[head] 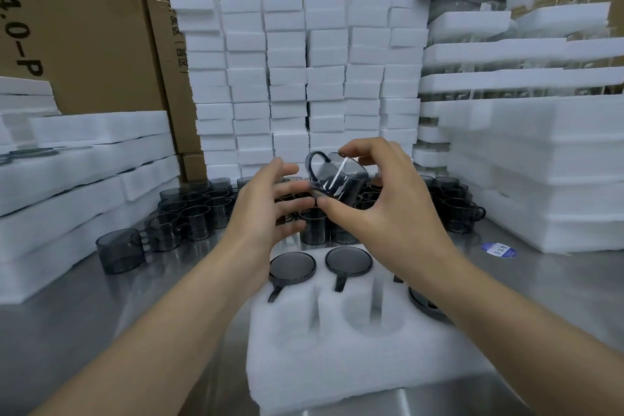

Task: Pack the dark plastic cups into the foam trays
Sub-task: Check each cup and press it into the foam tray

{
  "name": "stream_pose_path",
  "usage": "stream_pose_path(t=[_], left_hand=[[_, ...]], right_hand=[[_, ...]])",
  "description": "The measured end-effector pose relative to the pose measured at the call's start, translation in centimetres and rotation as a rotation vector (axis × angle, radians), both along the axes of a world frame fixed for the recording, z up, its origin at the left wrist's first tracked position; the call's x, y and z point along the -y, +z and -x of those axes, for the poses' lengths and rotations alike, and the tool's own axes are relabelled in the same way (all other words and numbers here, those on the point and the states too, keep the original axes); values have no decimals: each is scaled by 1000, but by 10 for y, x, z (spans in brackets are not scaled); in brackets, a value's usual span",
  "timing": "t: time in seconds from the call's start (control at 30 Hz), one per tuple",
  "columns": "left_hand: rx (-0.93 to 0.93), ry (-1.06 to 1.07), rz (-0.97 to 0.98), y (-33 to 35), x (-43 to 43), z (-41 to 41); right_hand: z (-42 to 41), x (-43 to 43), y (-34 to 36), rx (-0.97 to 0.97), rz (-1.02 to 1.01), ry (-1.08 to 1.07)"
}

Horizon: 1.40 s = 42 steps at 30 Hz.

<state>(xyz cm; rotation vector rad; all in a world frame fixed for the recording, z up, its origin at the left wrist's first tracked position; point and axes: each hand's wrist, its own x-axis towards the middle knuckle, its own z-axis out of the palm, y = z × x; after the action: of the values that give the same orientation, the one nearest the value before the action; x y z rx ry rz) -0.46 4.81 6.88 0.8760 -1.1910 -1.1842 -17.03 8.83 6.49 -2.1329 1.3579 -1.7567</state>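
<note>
The right hand (388, 199) holds a dark see-through handled cup (341, 179) tilted in the air, thumb under its base and fingers curled over the rim, handle pointing up and left. The left hand (266, 206) is beside it with fingers spread wide and straight; the fingertips seem to meet the cup's base, though blur makes contact uncertain. Below and beyond stands a cluster of loose cups (202, 213) on the steel table (101, 314). Nearest, a foam tray (337, 365) carries two upturned cups (292, 267) in its far row, with a third at right partly hidden by the forearm. Foam tray stacks (84, 179) flank both sides, with foam blocks (287, 78) and cardboard boxes (84, 27) behind.
</note>
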Motion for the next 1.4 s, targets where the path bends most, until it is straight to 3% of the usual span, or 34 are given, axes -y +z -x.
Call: stream_pose_path(t=[0.27, 0.37, 0.53, 0.7, 0.87, 1.0, 1.1, 1.27, 1.4], left_hand=[[89, -374, 26, 4, -19, 10], [34, -417, 35, 3, -20, 10], [-131, -535, -88, 4, -17, 6], [-173, -346, -172, 0, -11, 7], [172, -119, 180, -2, -14, 16], [244, -97, 214, -4, -13, 15], [198, -138, 126, 1, -8, 7], [-71, -177, 13, 5, -2, -5], [-80, -196, 33, 5, -3, -6]], right_hand=[[-2, -1, 1, 36, 19, 25], [0, -2, 2, 147, 0, 125], [-2, -5, 2, 169, 10, 143], [0, -3, 1, 159, 18, 119], [1, 4, -5, -36, -59, 38], [0, 6, -7, -106, -35, 15], [3, 6, -5, -95, -32, -10], [-2, 1, -4, -2, -85, 56], [-3, 1, 0, 145, -251, 179]])
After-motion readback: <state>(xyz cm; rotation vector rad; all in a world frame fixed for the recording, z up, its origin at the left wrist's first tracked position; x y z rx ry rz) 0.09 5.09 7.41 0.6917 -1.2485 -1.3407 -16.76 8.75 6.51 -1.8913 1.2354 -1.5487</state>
